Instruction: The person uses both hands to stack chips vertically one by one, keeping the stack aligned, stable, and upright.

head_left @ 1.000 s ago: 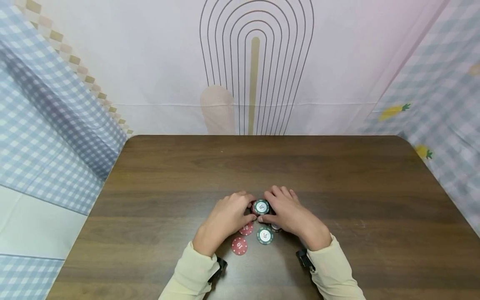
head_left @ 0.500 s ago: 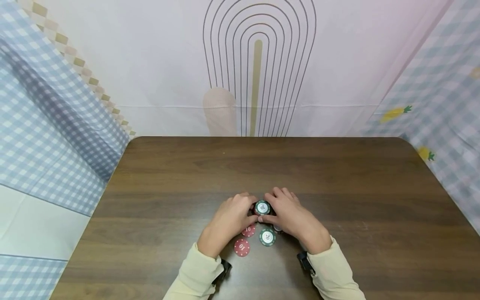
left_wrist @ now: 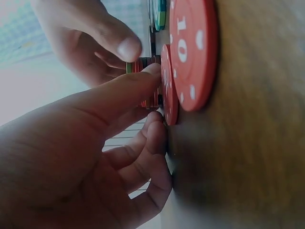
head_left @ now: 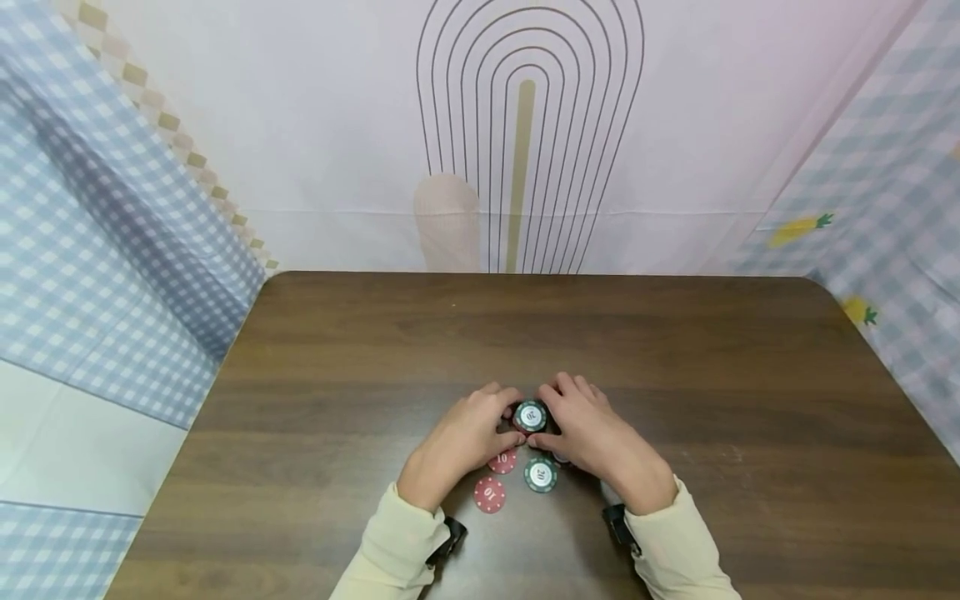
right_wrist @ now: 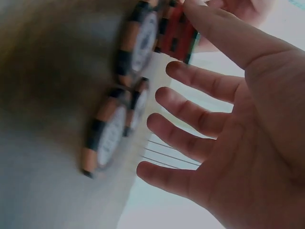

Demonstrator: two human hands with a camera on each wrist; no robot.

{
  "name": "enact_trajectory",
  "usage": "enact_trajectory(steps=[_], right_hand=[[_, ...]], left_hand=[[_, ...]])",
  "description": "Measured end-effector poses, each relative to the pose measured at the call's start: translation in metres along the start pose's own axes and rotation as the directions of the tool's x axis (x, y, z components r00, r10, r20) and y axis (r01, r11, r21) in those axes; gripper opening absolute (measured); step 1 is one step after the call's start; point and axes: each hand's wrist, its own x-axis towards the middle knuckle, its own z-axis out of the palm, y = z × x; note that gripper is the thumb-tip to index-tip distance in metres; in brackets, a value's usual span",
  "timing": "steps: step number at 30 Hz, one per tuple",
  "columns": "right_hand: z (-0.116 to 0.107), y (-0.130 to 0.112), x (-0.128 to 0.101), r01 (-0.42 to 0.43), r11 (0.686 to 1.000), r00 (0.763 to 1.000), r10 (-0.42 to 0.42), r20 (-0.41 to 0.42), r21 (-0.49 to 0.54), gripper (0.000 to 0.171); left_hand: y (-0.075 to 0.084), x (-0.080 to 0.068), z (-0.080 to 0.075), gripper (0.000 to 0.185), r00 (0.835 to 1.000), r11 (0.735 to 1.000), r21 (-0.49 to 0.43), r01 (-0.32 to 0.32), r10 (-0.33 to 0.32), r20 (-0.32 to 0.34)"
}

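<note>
A stack of poker chips, topped by a green chip marked 20, stands on the table between both hands. The left hand grips its left side with thumb and fingertips. From the other side the right hand holds the stack, thumb at the front and index finger behind. In the right wrist view the stack's red and black edges show beside the right thumb, with the other fingers spread apart. The left wrist view has the left thumb crossing in front of the stack.
Two red chips marked 10 lie nearest the left wrist, one partly under the left thumb. A loose green chip lies in front of the stack. Several orange-and-black-edged chips lie by the right palm. Cloth hangs behind the wooden table.
The whole scene has shifted slightly right in the head view. Both hands stay around the stack, and the loose chips keep their places on the table.
</note>
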Motion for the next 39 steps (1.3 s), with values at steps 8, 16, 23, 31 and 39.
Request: enact_trajectory(steps=[8, 16, 23, 31, 39], right_hand=[[-0.021, -0.005, -0.011, -0.006, 1.0, 0.999, 0.006, -0.052, 0.003, 0.042], [-0.031, -0.003, -0.016, 0.001, 0.999, 0.991, 0.004, -0.13, 0.034, 0.048], [-0.025, 0.004, -0.013, -0.067, 0.997, 0.993, 0.072, -0.095, 0.049, 0.052], [-0.013, 0.011, -0.007, -0.12, 0.992, 0.992, 0.119, -0.039, -0.024, 0.04], [0.0, 0.017, -0.001, -0.136, 0.988, 0.991, 0.135, -0.022, -0.078, 0.038]], left_hand=[[-0.003, -0.001, 0.001, 0.046, 1.0, 1.0, -0.014, -0.009, 0.009, 0.012], [-0.006, 0.001, -0.001, 0.045, 1.0, 0.999, -0.037, -0.016, 0.017, 0.013], [-0.013, 0.002, 0.001, 0.044, 1.0, 0.995, -0.101, -0.028, 0.029, 0.006], [-0.015, 0.004, 0.0, 0.043, 1.0, 0.992, -0.126, -0.007, 0.009, 0.019], [-0.017, 0.002, 0.001, 0.041, 1.0, 0.991, -0.13, -0.009, 0.012, 0.018]])
